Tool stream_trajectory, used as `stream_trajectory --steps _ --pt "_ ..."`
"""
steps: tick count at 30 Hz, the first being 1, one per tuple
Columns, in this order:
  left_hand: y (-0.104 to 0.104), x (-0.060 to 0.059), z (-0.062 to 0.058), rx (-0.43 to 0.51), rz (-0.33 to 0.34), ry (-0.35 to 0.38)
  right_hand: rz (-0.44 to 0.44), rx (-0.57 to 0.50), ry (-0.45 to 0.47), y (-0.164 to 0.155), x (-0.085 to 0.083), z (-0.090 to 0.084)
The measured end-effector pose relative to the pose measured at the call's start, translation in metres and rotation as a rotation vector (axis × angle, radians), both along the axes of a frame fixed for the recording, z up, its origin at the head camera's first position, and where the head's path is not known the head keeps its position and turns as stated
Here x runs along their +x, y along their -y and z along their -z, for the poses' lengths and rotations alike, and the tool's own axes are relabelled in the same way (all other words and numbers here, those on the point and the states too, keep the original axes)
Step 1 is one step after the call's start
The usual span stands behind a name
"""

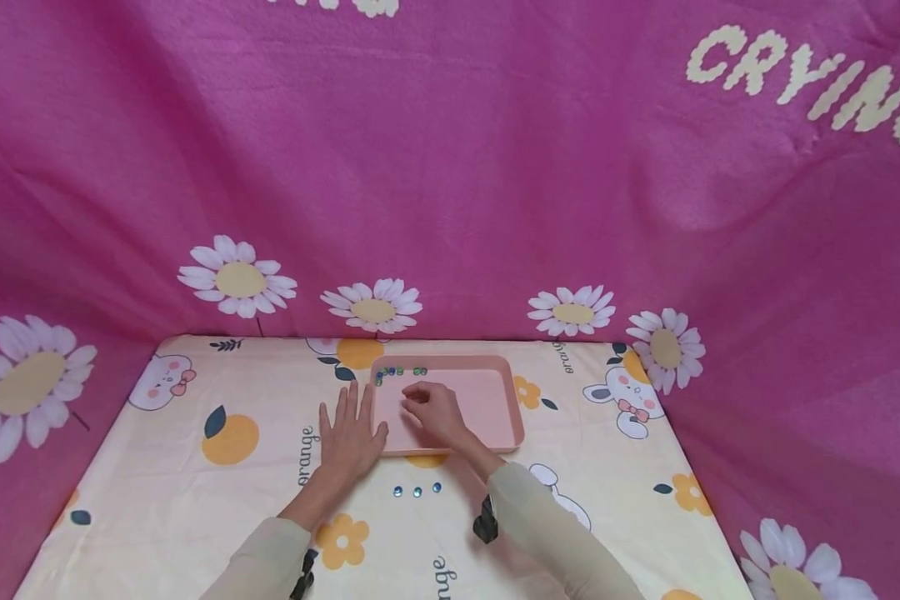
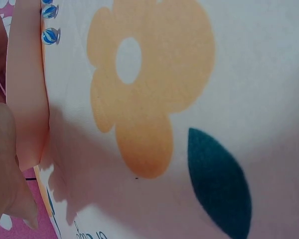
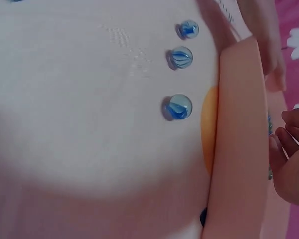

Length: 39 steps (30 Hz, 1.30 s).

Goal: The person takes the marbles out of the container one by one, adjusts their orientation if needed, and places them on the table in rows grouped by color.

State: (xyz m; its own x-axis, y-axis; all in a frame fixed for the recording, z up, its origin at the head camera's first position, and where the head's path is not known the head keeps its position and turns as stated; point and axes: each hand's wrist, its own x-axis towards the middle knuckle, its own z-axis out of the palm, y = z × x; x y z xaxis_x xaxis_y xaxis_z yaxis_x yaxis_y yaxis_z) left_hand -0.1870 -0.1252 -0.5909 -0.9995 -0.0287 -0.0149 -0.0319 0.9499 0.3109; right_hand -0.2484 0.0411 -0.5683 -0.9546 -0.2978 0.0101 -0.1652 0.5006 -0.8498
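A shallow pink tray (image 1: 487, 408) lies on the patterned cloth, with several small blue and green marbles (image 1: 392, 372) along its far left side. My left hand (image 1: 348, 437) lies beside the tray's left wall, fingers spread and straight, thumb at the wall. Over the inside of the tray is my right hand (image 1: 433, 412), its fingers bent and thumb close to the index finger. Whether anything sits between those fingertips is hidden. Three clear marbles with blue swirls (image 3: 179, 107) rest on the cloth in front of the tray's near wall (image 3: 239, 139).
A cloth (image 1: 270, 500) printed with oranges, flowers and rabbits covers the table. Pink fabric (image 1: 465, 183) with daisies hangs behind the table and on both sides. Part of another blue object (image 3: 17, 1) shows at the top edge of the right wrist view.
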Motion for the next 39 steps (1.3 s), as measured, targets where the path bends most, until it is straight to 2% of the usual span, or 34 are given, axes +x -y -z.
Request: stream_trajectory --steps 8,13,19,27,39 --pt "0.000 0.000 0.003 0.012 -0.004 -0.023 0.104 0.051 0.079 0.016 -0.018 0.016" --pt "0.001 0.000 0.002 0.017 -0.006 -0.038 0.129 0.023 0.124 0.025 -0.025 0.018" --pt "0.000 0.000 0.004 0.023 0.000 -0.040 0.159 0.000 0.083 0.035 -0.027 0.021" --pt "0.000 -0.001 0.007 0.001 -0.005 -0.045 0.185 0.021 0.006 0.044 -0.028 0.024" --pt "0.002 -0.001 0.006 0.016 -0.004 -0.045 0.238 0.056 -0.029 0.056 -0.033 0.022"
